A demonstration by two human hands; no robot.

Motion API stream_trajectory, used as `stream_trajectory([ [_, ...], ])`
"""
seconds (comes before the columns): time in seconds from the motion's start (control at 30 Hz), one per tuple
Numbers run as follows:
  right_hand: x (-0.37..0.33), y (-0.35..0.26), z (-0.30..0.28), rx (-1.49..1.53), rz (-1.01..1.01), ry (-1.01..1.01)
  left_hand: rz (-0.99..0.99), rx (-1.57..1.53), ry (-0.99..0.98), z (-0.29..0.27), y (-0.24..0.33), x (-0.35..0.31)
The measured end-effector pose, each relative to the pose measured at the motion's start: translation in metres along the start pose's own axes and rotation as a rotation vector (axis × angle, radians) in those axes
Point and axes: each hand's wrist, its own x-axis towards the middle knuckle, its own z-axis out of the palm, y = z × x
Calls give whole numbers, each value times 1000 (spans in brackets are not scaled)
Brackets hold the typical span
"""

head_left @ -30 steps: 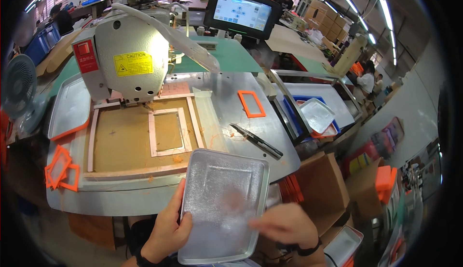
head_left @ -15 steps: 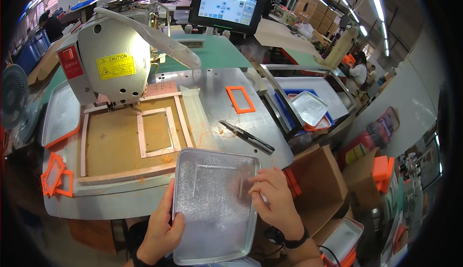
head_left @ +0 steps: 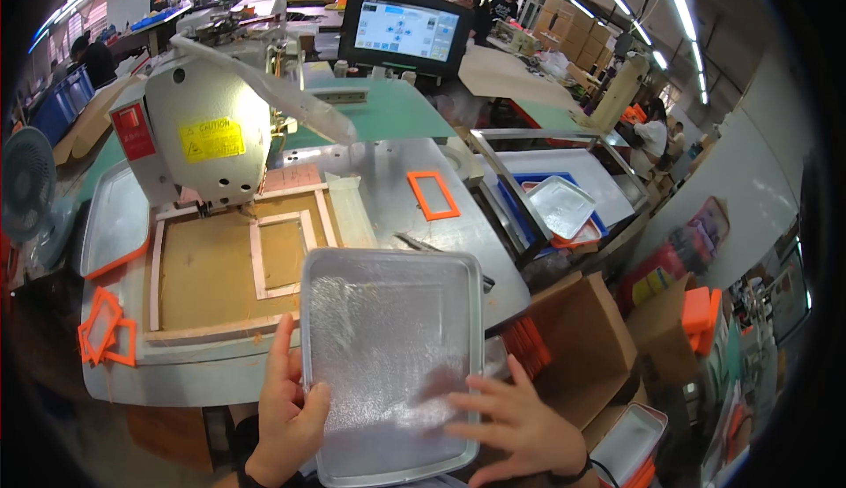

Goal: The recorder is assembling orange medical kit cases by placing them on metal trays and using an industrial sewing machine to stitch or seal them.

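Note:
A rectangular case [head_left: 388,338] with a glossy clear face and a rounded grey rim is held up in front of the worktable. My left hand [head_left: 289,417] grips its left edge, thumb on the face and fingers along the side and behind. Fingers spread, my right hand [head_left: 520,422] overlaps the lower right rim; whether it touches cannot be made out. Behind the case, a slim black tool [head_left: 412,241] is mostly hidden. An orange rectangular frame [head_left: 433,195] lies farther back on the metal tabletop. Several smaller orange frames [head_left: 106,328] are piled at the table's left edge.
A sewing machine head [head_left: 207,118] stands over a flat clamp frame [head_left: 157,281]. Another clear-faced case [head_left: 115,215] lies left of it. A lit screen [head_left: 404,30] stands behind. At the right are a metal rack [head_left: 538,140] and an open cardboard box [head_left: 586,338].
The case has come up and to the left, and now covers most of the black tool. My right hand has moved down, its curled fingers spreading out.

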Motion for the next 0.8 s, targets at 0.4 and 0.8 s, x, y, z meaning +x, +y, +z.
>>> stream_trajectory([
  [0.4,-46,103,34,583,200,1307,387,-97,-415,57,48,23],
  [0.8,-85,334,-24,158,741,1348,727,1175,-24,-34,9,9],
])
